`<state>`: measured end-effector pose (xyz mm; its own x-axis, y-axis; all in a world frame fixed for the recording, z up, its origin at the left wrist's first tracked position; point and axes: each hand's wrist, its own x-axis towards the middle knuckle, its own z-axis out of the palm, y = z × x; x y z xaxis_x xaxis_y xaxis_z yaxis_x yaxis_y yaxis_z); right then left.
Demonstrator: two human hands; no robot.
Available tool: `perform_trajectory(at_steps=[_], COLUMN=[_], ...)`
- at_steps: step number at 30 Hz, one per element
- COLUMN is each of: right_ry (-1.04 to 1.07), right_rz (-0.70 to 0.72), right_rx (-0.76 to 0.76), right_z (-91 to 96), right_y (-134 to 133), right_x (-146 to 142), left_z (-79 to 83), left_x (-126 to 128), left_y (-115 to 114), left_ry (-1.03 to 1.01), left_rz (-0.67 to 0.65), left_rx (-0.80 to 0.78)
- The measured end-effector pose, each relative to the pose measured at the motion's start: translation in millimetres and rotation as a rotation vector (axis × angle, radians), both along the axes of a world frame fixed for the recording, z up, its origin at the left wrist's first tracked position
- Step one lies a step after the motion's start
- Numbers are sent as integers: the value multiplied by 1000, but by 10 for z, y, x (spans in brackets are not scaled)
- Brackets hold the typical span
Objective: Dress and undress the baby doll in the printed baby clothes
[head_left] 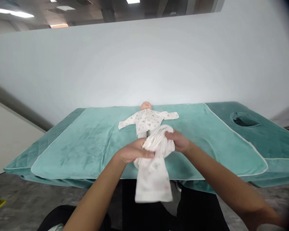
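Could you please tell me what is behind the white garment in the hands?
Behind the garment, a doll in a patterned shirt lies on the green blanket. Most of what is below the shirt is covered, so I cannot make out its legs.

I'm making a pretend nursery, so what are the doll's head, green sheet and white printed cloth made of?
Doll's head: probably plastic or vinyl, from its smooth, faintly shiny look. Green sheet: likely velvety plush, since brushed patches look lighter and darker. White printed cloth: soft, matte fabric, maybe cotton, as it bunches into folds.
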<state>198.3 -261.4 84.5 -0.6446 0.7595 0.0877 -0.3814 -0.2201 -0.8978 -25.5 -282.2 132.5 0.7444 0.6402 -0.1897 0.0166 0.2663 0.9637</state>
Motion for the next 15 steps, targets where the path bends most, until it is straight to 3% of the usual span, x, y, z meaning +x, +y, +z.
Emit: perform_trajectory(at_steps=[1,3,7,9,11,15], right_ry=[-3,-17,-43,-28,-18,-115], right_rz=[61,175,248,228,195,53], right_rx=[-25,-70,-170,-207,-222,-233], right_z=[-89,-311,-787,-940,-997,-934], right_y=[-64,-248,-628,-702,-672,-417], right_x=[-20,-88,-234,-254,-233,-168], left_z=[-54,-239,-742,-891,-916,-798], left_x=[-81,-227,-283,-191,-88,-14], left_y=[-27,-85,-262,-358,-410,-291], left_ry=[45,30,-149,-126,-49,119], left_rz=[-79,-94,219,346,395,303], left_rx=[-4,-20,-100,-144,-165,-85])
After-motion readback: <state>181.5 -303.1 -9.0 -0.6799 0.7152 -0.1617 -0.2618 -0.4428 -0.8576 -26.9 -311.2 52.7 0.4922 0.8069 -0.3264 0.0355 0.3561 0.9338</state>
